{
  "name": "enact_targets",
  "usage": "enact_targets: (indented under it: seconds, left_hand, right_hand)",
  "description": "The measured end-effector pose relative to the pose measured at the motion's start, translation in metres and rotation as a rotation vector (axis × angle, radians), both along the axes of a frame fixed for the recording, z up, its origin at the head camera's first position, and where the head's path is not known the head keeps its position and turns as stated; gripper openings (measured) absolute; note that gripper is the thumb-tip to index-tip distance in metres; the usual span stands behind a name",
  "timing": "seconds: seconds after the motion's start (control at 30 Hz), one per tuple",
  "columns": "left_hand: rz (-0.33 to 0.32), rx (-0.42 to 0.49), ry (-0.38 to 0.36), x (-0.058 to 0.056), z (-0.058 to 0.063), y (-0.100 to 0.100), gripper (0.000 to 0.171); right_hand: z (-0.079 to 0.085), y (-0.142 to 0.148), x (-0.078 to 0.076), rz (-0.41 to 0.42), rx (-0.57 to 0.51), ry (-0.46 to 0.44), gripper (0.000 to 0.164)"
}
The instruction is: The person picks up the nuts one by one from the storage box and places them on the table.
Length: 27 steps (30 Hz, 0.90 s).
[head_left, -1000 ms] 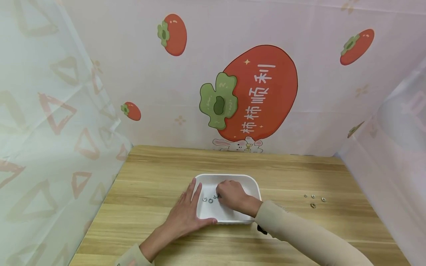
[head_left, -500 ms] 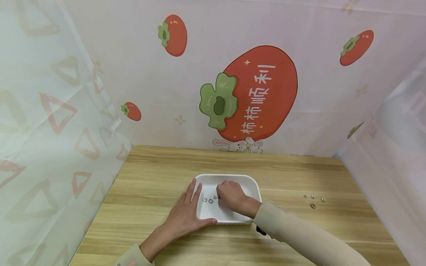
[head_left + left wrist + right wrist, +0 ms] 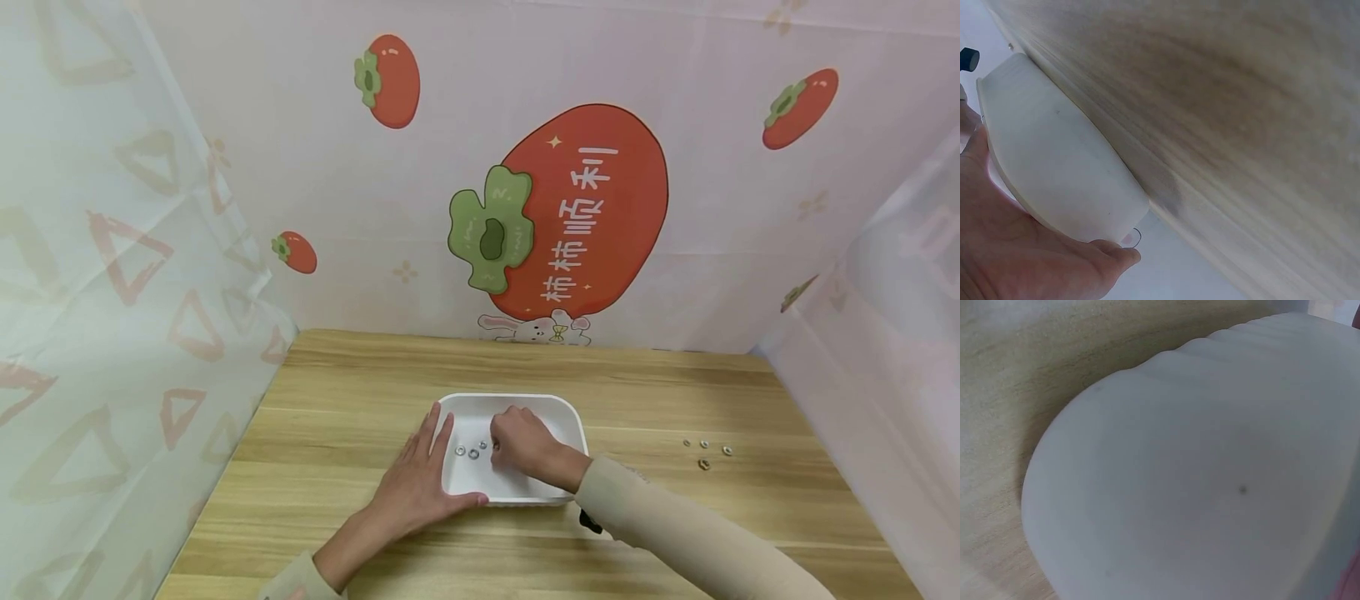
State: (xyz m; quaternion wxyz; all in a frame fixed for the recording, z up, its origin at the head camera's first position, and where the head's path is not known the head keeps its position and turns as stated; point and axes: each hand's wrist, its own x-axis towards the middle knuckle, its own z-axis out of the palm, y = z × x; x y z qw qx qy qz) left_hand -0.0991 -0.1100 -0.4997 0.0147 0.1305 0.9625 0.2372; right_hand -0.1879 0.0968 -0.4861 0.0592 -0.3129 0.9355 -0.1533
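Note:
A white plastic tray [image 3: 497,500] sits on the wooden table. My left hand [image 3: 408,487] spans its left end, fingers straight along the rim and thumb at the front edge. In the left wrist view, the same hand [image 3: 1041,250] lies against the tray's rim. My right hand [image 3: 521,442] is inside the tray, fingers curled and knuckles up; its fingertips are mostly hidden, and I cannot tell whether they pinch anything. Just left of it lie small metal nuts [image 3: 473,454] on the tray floor. The right wrist view shows mainly the tray's outer wall [image 3: 1179,475].
Several more small nuts [image 3: 704,464] lie on the table to the right of the tray, one of them larger and brownish. A dark object [image 3: 590,522] shows under the right sleeve. Printed cloth [image 3: 360,192] hangs behind the table and on both sides.
My right hand has shifted very slightly to the right inside the tray, away from the nuts. The left hand and the tray stay put.

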Motion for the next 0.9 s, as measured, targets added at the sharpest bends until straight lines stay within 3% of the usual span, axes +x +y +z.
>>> enact_targets:
  seconds: [0.4,0.9]
  left_hand:
    - [0.002,-0.005,-0.004,-0.001,0.002,0.0,0.133]
    - [0.004,-0.004,-0.021,-0.001,0.0,0.001,0.133]
  right_hand:
    - [0.008,0.013,-0.001,-0.058,-0.141,-0.027,0.016]
    - [0.012,0.023,0.008,-0.059,-0.328,0.006,0.01]
